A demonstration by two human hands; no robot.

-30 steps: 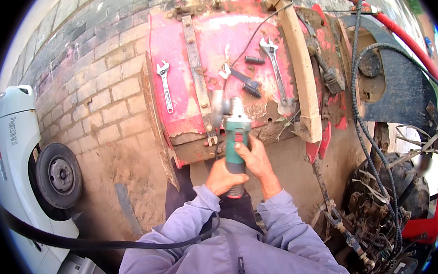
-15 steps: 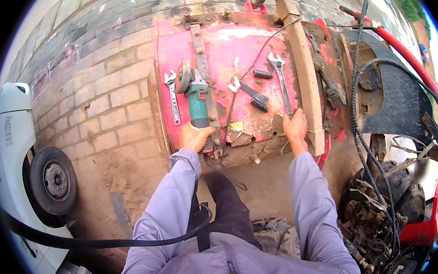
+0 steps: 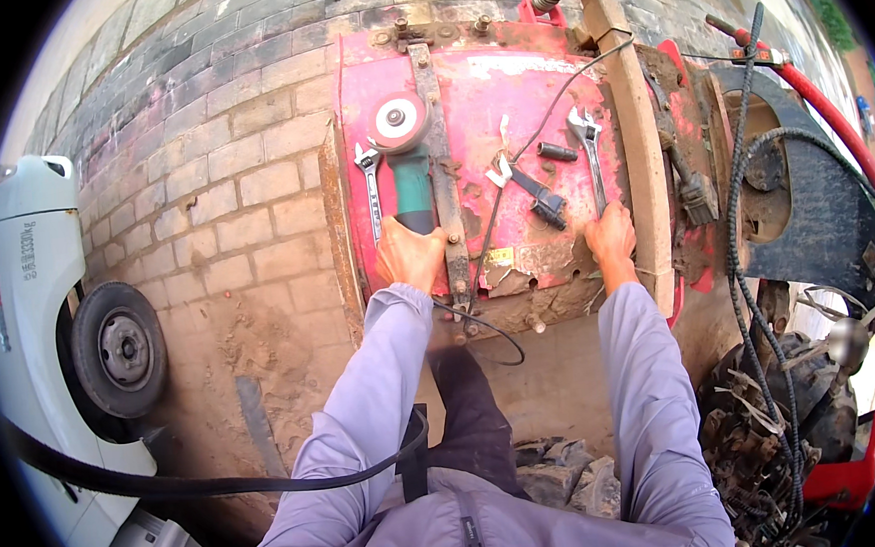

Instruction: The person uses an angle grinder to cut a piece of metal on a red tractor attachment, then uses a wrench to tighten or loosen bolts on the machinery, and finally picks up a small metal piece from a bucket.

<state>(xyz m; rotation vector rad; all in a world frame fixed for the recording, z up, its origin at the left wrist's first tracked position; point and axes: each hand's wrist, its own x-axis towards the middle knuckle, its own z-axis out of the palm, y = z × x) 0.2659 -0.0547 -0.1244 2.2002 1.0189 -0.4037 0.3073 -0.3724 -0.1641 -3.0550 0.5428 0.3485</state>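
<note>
My left hand [image 3: 411, 253] is closed round the rear of a green angle grinder [image 3: 412, 187]. The grinder rests on a mud-caked red metal cover, its round disc [image 3: 398, 122] at the far end with the flat face up. Just left of it lies a chrome adjustable wrench [image 3: 372, 189], its lower end close to my left hand. My right hand [image 3: 611, 240] is closed round the handle end of a larger adjustable wrench [image 3: 594, 154], which lies on the cover with its jaw pointing away from me.
Between the wrenches lie a short black cylinder [image 3: 557, 152] and a black tool-like piece [image 3: 538, 199], with a thin cable [image 3: 494, 215]. A rusty beam [image 3: 639, 131] stands to the right, with hoses [image 3: 733, 185] beyond. A white vehicle [image 3: 31, 268] and its wheel [image 3: 120, 350] are at left.
The grinder has rolled over in my left hand: its disc was nearly edge-on and now shows its flat face. My right hand stays on the wrench. The whole view has shifted slightly.
</note>
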